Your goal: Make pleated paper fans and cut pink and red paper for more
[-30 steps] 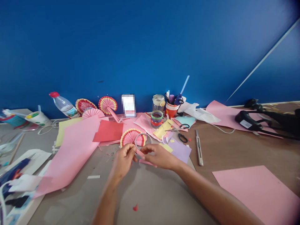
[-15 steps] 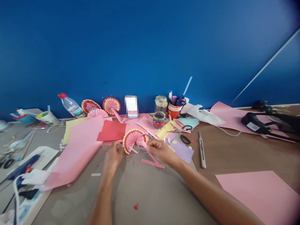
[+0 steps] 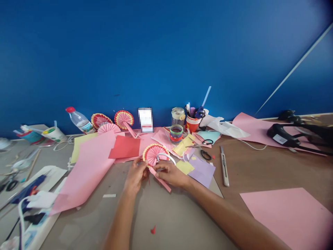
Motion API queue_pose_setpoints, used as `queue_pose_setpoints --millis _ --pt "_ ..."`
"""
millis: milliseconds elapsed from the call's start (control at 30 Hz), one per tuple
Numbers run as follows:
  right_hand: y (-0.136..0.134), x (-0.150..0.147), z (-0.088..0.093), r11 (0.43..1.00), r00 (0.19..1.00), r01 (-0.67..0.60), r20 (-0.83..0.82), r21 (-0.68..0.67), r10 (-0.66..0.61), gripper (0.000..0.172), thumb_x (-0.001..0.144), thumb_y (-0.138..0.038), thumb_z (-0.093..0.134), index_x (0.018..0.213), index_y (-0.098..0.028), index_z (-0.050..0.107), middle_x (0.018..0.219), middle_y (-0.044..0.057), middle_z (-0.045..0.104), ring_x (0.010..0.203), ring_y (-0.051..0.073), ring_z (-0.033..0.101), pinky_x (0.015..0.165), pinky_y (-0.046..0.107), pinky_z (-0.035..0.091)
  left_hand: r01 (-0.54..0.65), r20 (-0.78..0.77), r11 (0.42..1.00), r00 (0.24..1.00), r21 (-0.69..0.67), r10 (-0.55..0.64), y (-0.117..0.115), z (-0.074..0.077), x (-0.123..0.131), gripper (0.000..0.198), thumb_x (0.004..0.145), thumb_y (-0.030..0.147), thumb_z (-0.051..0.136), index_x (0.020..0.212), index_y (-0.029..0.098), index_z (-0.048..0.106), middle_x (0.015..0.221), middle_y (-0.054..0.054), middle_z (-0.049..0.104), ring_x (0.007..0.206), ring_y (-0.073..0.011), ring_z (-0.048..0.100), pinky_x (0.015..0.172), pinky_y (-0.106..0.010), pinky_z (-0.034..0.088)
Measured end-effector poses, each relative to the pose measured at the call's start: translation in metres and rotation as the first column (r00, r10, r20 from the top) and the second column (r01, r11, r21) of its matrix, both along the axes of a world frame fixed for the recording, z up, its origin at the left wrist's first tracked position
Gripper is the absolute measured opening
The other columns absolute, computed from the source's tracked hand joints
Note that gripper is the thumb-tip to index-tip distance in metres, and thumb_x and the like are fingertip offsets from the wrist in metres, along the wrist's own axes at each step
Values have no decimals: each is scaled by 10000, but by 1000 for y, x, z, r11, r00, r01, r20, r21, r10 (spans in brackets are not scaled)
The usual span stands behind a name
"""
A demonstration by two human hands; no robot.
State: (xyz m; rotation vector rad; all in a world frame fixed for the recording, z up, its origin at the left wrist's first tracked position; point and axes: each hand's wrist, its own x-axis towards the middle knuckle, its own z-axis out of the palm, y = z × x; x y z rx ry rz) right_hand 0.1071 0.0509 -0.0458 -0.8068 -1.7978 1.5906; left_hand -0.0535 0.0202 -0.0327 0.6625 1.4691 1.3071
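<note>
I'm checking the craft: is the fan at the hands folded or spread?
Spread: the pleated fan opens out in a wide arc.

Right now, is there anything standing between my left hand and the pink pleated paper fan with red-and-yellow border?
Nothing visible does: your left hand touches the fan at its lower left edge. The thin pale ring overlaps its right side.

The table (image 3: 187, 222) (grey and brown) carries a knife (image 3: 224, 167).

Left grip (image 3: 137, 174) pinches a fan (image 3: 151, 152); right grip (image 3: 169, 174) holds a pink strip (image 3: 165, 185). Beyond them are 3 more fans (image 3: 123, 119) and a jar (image 3: 177, 119); right of the grips, a cutter (image 3: 224, 168) lies on the surface (image 3: 187, 222).
</note>
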Motion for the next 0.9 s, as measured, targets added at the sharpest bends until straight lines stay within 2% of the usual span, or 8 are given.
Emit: queue_pose_setpoints --millis 233,300,367,433,467,567,667,900 --pt "3 21 11 959 990 -115 -113 -260 88 250 758 -383 612 652 -159 582 604 -19 550 562 102 505 593 239 435 -66 59 992 996 108 60 1 2 -2 318 551 316 771 744 139 589 554 72 539 428 -25 413 438 -161 321" --pt "10 38 24 942 975 -224 -62 -248 215 251 779 -388 595 682 -157 606 622 -9 576 568 108 528 583 234 430 -138 121 978 985 157 120 1 3 -4 315 572 328 753 762 169 558 603 74 567 518 -56 511 541 -193 440" --pt "16 55 38 909 910 -380 109 -171 400 231 764 -343 621 909 -171 675 840 32 652 623 120 556 582 235 432 -186 190 965 970 183 151 1 5 -5 316 580 332 749 762 189 534 678 60 609 660 -113 607 675 -295 520" --pt "19 66 52 969 947 -224 257 101 192 328 734 -256 648 1060 -222 658 1067 50 620 679 113 560 616 232 432 -194 257 965 955 174 146 0 8 -5 298 577 310 758 728 191 530 731 31 642 793 -185 652 754 -397 536" --pt "19 68 57 964 963 -118 263 240 52 300 761 -229 613 1058 -224 657 1107 61 600 727 120 563 643 235 433 -186 284 969 949 161 135 -1 9 -4 284 576 299 761 707 191 533 748 12 657 841 -219 659 770 -431 536" --pt "14 62 61 847 936 193 167 496 -310 178 804 -167 509 913 -180 649 1007 79 611 760 136 547 658 240 418 -153 349 981 931 117 104 -2 11 -1 247 576 269 764 681 198 552 794 -31 692 924 -281 660 794 -487 530" --pt "5 46 49 798 871 307 184 518 -455 122 777 -136 495 830 -177 597 771 29 610 639 125 509 600 230 380 -137 362 986 927 93 95 -3 10 2 228 571 223 761 701 206 576 783 -24 703 903 -265 672 806 -457 531" --pt "-7 7 9 853 831 334 302 402 -467 149 696 -82 506 793 -183 557 672 -14 567 579 115 482 575 215 341 -61 302 997 952 45 44 -5 6 18 293 576 220 752 836 147 638 763 -46 707 730 -194 678 713 -337 542"
